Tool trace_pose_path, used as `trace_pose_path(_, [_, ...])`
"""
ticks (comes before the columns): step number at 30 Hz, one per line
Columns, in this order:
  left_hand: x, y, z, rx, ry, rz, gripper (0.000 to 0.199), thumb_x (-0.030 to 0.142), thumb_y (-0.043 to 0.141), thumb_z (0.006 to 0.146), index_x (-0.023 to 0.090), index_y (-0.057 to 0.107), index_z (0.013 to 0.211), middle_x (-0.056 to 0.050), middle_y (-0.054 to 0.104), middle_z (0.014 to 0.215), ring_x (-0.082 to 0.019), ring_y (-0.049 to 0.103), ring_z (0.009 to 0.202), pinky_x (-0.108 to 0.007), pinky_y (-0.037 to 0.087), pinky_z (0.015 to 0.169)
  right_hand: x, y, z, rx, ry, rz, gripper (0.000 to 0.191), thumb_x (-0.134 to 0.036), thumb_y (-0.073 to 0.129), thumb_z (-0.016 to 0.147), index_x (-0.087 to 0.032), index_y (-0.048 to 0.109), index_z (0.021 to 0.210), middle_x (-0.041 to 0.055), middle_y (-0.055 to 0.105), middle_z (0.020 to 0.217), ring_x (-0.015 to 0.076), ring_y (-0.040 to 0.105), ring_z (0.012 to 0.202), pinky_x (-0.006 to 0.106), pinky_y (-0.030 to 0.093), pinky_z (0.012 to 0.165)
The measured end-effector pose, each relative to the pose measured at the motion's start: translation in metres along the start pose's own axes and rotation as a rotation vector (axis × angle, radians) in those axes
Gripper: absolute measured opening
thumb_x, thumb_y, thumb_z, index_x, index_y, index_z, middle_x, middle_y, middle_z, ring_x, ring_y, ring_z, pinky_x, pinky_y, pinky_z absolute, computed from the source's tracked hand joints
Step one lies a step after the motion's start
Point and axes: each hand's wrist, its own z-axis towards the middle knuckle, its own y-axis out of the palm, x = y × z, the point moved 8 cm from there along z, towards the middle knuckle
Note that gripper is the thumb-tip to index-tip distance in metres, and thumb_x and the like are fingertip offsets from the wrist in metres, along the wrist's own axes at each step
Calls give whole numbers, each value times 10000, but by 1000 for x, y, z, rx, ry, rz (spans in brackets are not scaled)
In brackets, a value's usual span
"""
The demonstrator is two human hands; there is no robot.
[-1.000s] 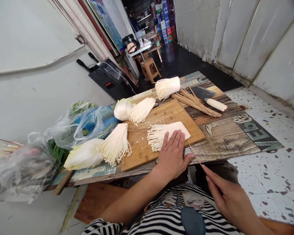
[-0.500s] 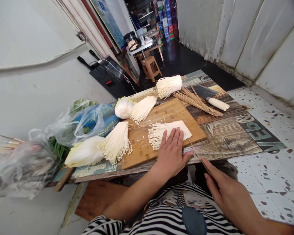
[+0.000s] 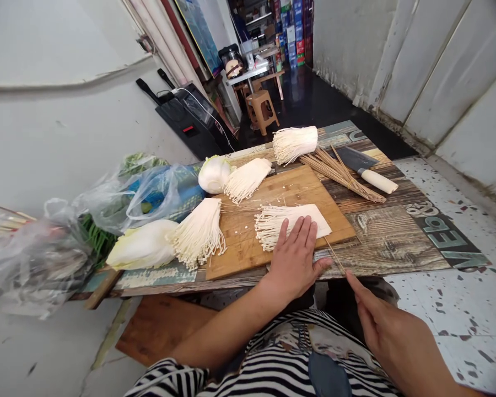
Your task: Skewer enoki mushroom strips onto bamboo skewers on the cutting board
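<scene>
My left hand (image 3: 294, 256) lies flat on a bundle of enoki mushrooms (image 3: 268, 223), fingers stretched out and pressing it onto the wooden cutting board (image 3: 240, 251). My right hand (image 3: 391, 325) is closed around a thin wooden skewer (image 3: 334, 252), low at the board's near right side. The skewer's far end meets the cut root end of the enoki; whether the tip is inside cannot be made out. Another fanned enoki bundle (image 3: 200, 231) rests at the board's left edge. Two more, a flat bundle (image 3: 248, 179) and a thicker bundle (image 3: 295, 144), lie behind.
A pile of skewers (image 3: 343, 177) and a cleaver (image 3: 374, 172) lie at the table's right rear. Napa cabbage (image 3: 143, 246), a rounder cabbage (image 3: 214, 173) and plastic bags of greens (image 3: 165, 190) take up the left. A brown stool (image 3: 262, 110) stands beyond the table.
The view has shifted slightly, so the table sits a little further right. My left hand still presses the enoki, and my right hand still holds the skewer at its root end.
</scene>
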Motion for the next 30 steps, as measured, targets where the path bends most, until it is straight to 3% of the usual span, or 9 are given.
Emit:
trace_pose_path(7, [-1, 1, 1, -8, 1, -23, 756, 624, 224, 958, 76, 318, 1469, -122, 298, 1554, -251, 238, 1454, -499, 127, 1206, -5, -12, 17, 18, -20, -51, 386, -154, 330, 955, -25, 621, 1174, 0, 645, 527, 130, 560, 362, 249, 364, 343])
trace_pose_path(30, [-2, 1, 2, -41, 10, -64, 763, 630, 182, 959, 81, 317, 1472, -119, 292, 1557, -246, 232, 1457, -478, 112, 1208, -3, 7, 22, 63, 31, 0, 379, -130, 346, 950, -7, 619, 1183, 49, 700, 631, 122, 588, 420, 233, 401, 437])
